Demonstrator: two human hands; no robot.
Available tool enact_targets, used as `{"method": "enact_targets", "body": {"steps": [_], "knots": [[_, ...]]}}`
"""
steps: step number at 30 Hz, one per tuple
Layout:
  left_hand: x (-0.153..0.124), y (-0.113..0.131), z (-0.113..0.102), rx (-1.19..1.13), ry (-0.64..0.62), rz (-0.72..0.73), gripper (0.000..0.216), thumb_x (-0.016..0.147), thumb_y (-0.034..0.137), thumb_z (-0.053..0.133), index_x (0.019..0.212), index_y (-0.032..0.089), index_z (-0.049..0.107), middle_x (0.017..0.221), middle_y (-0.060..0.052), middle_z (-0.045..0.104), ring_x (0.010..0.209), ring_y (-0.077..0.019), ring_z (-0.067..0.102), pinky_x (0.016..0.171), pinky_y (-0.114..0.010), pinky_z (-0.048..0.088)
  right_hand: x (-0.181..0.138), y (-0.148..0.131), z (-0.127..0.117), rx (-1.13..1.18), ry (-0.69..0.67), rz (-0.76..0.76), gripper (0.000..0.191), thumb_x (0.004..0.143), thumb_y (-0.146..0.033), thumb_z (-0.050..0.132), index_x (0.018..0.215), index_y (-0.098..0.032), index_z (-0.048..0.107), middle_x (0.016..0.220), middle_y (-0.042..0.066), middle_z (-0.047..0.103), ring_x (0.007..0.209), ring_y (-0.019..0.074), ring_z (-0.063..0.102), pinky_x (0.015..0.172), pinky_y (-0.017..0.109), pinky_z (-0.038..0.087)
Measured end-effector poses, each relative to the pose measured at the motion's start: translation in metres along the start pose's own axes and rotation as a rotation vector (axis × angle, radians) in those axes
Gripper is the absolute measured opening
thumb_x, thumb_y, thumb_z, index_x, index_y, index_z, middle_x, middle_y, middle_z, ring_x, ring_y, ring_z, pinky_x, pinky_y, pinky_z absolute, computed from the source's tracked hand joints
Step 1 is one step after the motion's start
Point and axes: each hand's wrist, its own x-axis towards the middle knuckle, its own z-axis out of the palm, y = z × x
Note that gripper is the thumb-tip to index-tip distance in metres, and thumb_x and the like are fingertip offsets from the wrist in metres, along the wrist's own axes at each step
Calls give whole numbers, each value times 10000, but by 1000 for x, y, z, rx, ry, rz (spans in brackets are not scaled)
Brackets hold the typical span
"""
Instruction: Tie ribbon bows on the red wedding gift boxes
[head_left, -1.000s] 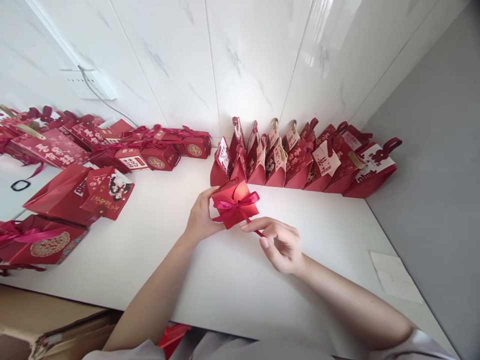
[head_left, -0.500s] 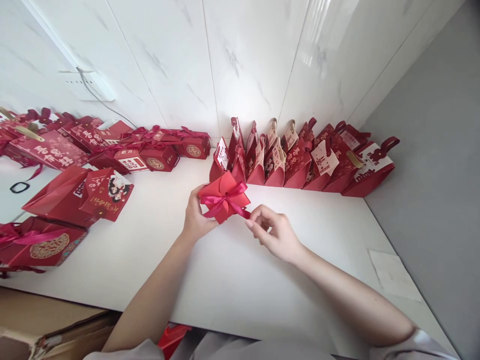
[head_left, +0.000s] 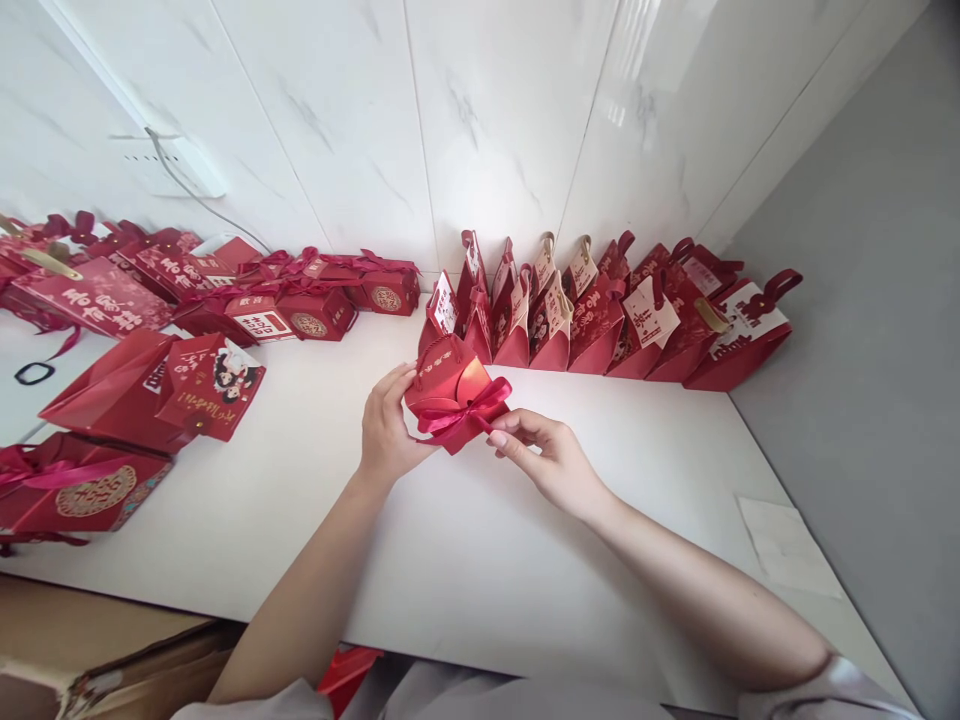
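Note:
A small red gift box (head_left: 444, 372), its folded top tied with a crimson ribbon bow (head_left: 466, 408), is held above the white table. My left hand (head_left: 388, 425) grips the box along its left side, fingers behind and thumb at the lower front. At the lower right, my right hand (head_left: 551, 455) has thumb and index finger pinched at the right edge, where a ribbon tail meets the box. The box is tilted, so its top and one side with gold lettering show. Its underside is hidden.
Behind stand two rows of red gift boxes with strap handles (head_left: 592, 330) against the tiled wall. More ribboned boxes (head_left: 311, 310) crowd the left, with a black loop (head_left: 35, 373) beside them. A cardboard carton (head_left: 97, 640) sits below the table's front edge; a grey panel (head_left: 862, 300) bounds the right.
The gift box has turned and tipped, so its lettered side now shows and the bow sits lower and to the right. My right hand has moved slightly left, closer to the box.

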Motion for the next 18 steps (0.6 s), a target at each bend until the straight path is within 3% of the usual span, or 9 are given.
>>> {"method": "enact_targets", "body": {"steps": [5,12,18], "knots": [[4,5,-2,100,19,134,959,635,458,837,1426,192,364,1318,-182,570,1254,-343,542,1003,-467,473,1,5,2,245,-39,83,271,849,-449,694,921,-188,675,839,36,695,722,160,642,710,319,545],[4,10,-3,226,54,260,777,768,534,721,1393,214,386,1270,-162,612,1242,-329,560,979,-437,462,3,9,4,292,43,86,292,818,-463,723,839,-183,644,742,25,683,626,137,611,617,290,541],[2,14,-1,174,24,201,849,694,515,782,1387,207,398,1248,-165,614,1205,-339,578,989,-458,461,4,15,1,211,43,26,277,873,-456,662,826,-189,603,713,12,652,630,137,600,602,275,509]]}}
